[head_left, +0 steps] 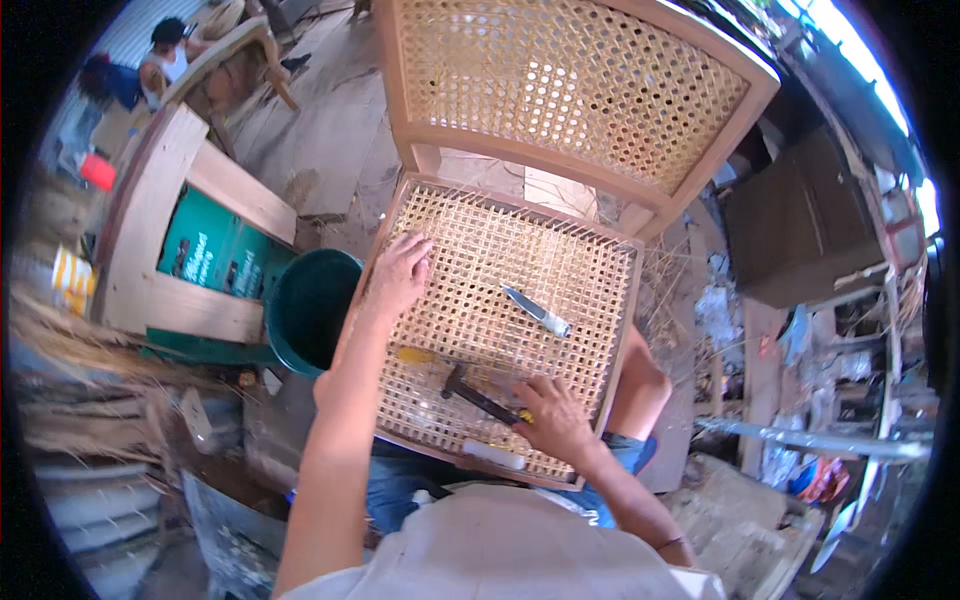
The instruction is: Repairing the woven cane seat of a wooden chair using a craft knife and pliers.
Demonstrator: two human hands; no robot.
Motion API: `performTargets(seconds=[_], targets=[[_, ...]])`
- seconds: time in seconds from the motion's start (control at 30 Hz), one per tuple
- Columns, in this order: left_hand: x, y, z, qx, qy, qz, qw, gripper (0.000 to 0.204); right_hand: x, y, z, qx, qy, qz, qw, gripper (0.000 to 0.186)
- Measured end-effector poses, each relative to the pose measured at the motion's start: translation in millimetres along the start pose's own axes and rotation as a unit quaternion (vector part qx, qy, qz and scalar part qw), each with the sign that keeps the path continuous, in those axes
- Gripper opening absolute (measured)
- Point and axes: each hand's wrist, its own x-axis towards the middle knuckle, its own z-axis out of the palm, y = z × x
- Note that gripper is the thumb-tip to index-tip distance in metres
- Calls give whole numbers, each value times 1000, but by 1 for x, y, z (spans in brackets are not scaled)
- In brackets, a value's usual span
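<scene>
1. Left hand (402,274) in the head view lay open, palm down, on the woven cane seat (470,240), near its left edge.
2. Right hand (558,416) met the handle end of the hammer (482,398), fingers partly spread; whether it gripped could not be told.
3. The seat was before the person's torso, a cane backrest (580,90) beyond it.
4. A knife (537,311) lay on the cane above the hammer.
5. A green bucket (310,300) stood left of the seat.

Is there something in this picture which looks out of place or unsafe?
Yes: a knife lies loose on the woven cane seat, beyond the right hand, its bare blade pointing roughly toward the left hand. That looks a little careless, since neither hand holds it.
</scene>
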Motion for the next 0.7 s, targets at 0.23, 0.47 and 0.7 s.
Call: performTargets(seconds=[0.23, 0.47, 0.7], targets=[[7, 5, 10, 34, 47, -96, 994, 34, -3, 10, 10, 57, 21, 5, 998, 61], [-4, 1, 17, 121, 19, -100, 987, 43, 5, 19, 11, 151, -11, 17, 988, 42], [-3, 4, 11, 112, -17, -132, 985, 47, 54, 48, -33, 514, -94, 60, 851, 25]])
